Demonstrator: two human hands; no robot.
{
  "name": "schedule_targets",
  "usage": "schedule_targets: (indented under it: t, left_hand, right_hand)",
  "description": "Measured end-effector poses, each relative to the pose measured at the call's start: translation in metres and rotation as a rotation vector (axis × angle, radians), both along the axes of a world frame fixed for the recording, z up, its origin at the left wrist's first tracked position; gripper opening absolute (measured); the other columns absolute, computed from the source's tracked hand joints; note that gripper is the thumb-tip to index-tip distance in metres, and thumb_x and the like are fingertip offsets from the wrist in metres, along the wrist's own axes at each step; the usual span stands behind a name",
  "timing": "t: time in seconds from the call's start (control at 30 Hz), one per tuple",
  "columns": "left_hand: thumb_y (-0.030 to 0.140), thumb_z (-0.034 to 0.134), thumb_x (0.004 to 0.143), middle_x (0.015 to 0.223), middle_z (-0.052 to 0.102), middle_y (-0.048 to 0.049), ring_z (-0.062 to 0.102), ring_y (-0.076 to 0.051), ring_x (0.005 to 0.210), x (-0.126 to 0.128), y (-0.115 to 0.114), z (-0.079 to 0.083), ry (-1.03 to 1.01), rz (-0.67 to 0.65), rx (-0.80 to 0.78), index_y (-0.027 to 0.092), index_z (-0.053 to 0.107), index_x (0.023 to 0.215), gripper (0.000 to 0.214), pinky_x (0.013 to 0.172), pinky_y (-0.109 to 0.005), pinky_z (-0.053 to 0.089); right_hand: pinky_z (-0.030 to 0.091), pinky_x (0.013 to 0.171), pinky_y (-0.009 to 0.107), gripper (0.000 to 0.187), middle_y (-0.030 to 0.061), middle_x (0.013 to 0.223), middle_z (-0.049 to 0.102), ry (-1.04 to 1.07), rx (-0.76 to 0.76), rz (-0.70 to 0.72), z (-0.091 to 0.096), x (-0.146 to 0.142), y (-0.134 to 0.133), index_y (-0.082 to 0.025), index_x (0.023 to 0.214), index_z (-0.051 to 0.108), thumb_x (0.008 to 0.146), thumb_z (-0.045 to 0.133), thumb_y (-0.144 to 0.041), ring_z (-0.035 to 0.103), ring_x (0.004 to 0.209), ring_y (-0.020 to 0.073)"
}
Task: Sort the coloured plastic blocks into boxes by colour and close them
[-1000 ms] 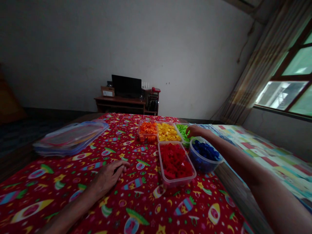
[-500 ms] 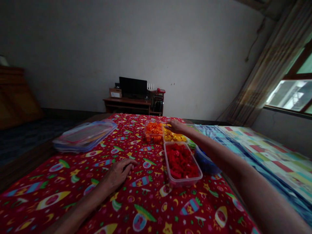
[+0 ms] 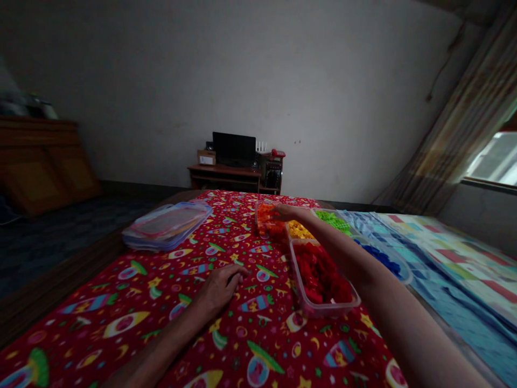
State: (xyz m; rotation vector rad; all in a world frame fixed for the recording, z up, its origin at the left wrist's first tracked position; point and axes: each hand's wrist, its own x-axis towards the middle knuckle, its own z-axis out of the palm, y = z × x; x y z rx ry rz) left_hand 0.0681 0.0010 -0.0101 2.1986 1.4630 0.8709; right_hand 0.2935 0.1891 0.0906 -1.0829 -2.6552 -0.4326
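My left hand (image 3: 221,288) rests on the red patterned cloth, loosely bent, thumb and fingers apart and holding nothing. Farther off, my right hand (image 3: 286,212) reaches over the clear box of orange pieces (image 3: 266,214). Its fingers stretch toward the pieces, and the fingertips are small and blurred. Right of that box are yellow pieces (image 3: 299,230), partly covered by my right forearm. A clear box of red pieces (image 3: 317,272) stands nearer to me, beneath the forearm's left edge. Green pieces (image 3: 333,221) and blue pieces (image 3: 382,258) lie in boxes beyond the forearm.
A stack of clear lids (image 3: 167,226) with blue rims lies on the left of the cloth (image 3: 161,318). A bed with a checkered cover (image 3: 452,242) adjoins on the right. Against the far wall stands a desk (image 3: 226,170) with a monitor (image 3: 234,149).
My right hand has moved left from the yellow pieces to the orange ones. The camera has turned left, so the scene shifts right. My left hand stays resting on the cloth.
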Motion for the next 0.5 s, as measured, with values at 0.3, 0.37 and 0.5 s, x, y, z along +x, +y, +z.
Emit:
schedule_targets:
  t: [0.3,0.37,0.5]
  left_hand:
    - [0.022,0.038,0.080,0.077,0.071,-0.0025,0.064,-0.017,0.074,0.002,-0.001,0.002,-0.038,-0.004,0.022,0.021,0.067,0.085,0.030,0.071,-0.027,0.049]
    - [0.022,0.039,0.080,0.077,0.071,-0.0025,0.065,-0.017,0.074,0.002,-0.002,0.003,-0.038,0.000,0.023,0.021,0.068,0.085,0.029,0.072,-0.027,0.049]
    - [0.021,0.039,0.080,0.078,0.071,-0.0030,0.065,-0.017,0.074,0.002,-0.002,0.001,-0.035,-0.001,0.037,0.020,0.067,0.085,0.029,0.071,-0.027,0.049]
  right_hand:
    - [0.043,0.068,0.018,0.034,0.0094,0.099,0.071,-0.114,-0.297,-0.133,0.008,-0.002,-0.028,-0.010,0.103,0.070,0.079,0.047,-0.003,0.061,0.078,0.0125]
    - [0.042,0.067,0.020,0.033,0.0098,0.096,0.071,-0.135,-0.300,-0.160,0.008,-0.008,-0.026,-0.008,0.099,0.070,0.077,0.047,-0.002,0.060,0.077,0.0130]
    - [0.041,0.066,0.021,0.026,0.0065,0.085,0.071,-0.132,-0.287,-0.181,0.013,-0.016,-0.013,-0.010,0.089,0.071,0.075,0.050,-0.004,0.058,0.073,0.0131]
